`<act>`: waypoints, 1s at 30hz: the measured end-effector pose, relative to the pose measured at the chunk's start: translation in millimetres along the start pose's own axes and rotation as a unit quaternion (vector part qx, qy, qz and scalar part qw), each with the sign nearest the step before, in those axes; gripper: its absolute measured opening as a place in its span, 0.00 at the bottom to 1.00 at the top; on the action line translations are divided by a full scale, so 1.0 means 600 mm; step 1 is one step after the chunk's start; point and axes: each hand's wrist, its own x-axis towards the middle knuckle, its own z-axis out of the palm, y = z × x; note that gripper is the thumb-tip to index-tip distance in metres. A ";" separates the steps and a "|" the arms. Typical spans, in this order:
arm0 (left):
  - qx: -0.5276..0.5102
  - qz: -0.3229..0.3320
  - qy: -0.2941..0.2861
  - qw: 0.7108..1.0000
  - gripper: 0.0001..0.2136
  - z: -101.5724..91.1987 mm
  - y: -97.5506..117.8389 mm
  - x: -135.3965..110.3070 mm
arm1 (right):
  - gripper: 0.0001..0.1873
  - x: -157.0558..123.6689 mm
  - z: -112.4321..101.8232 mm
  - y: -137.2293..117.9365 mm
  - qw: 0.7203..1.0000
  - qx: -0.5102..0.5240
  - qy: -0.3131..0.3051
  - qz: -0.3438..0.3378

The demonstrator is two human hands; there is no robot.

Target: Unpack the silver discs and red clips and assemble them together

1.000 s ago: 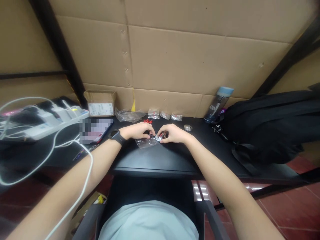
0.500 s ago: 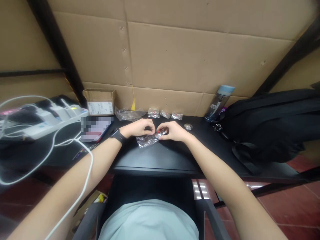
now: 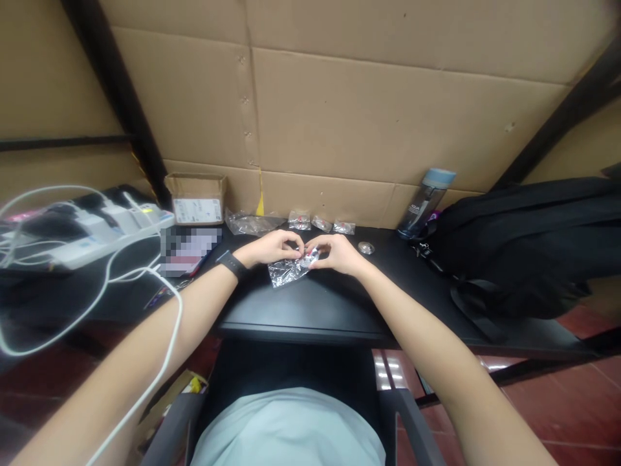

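Note:
Over the black desk [image 3: 310, 310] my left hand [image 3: 274, 248] and my right hand [image 3: 334, 252] meet. Both pinch the top of a small clear plastic bag [image 3: 286, 272] that hangs between them, just above the desk. A small silvery part with a touch of red shows at my fingertips near the bag's mouth; whether it is inside the bag I cannot tell. A black watch [image 3: 231, 264] sits on my left wrist.
Several small clear bags [image 3: 320, 224] and a larger one [image 3: 250, 222] lie along the cardboard wall. A round metal disc [image 3: 365, 248] lies to the right. A cardboard box [image 3: 196, 197], power strip with white cables [image 3: 82, 226], water bottle [image 3: 424, 202] and black backpack [image 3: 524, 246] surround the area.
The bag lay on the desk with a silver disc beside it; both hands have since lifted the bag slightly, and the disc now sits at its mouth.

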 end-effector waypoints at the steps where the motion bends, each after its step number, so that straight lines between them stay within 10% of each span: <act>1: -0.011 -0.008 -0.001 1.000 0.08 0.002 -0.002 0.001 | 0.17 0.000 -0.001 0.000 1.000 0.005 -0.006 -0.004; 12: -0.194 -0.074 0.060 0.976 0.19 0.022 -0.014 0.007 | 0.08 0.002 -0.004 0.002 1.000 0.022 0.008 0.000; 22: -0.202 -0.059 0.075 0.975 0.24 0.029 -0.001 0.007 | 0.19 -0.001 0.011 -0.005 0.987 0.150 0.018 0.056; 30: -0.192 -0.049 0.094 0.976 0.23 0.031 0.004 0.009 | 0.20 0.000 -0.002 0.001 0.998 0.038 0.018 0.053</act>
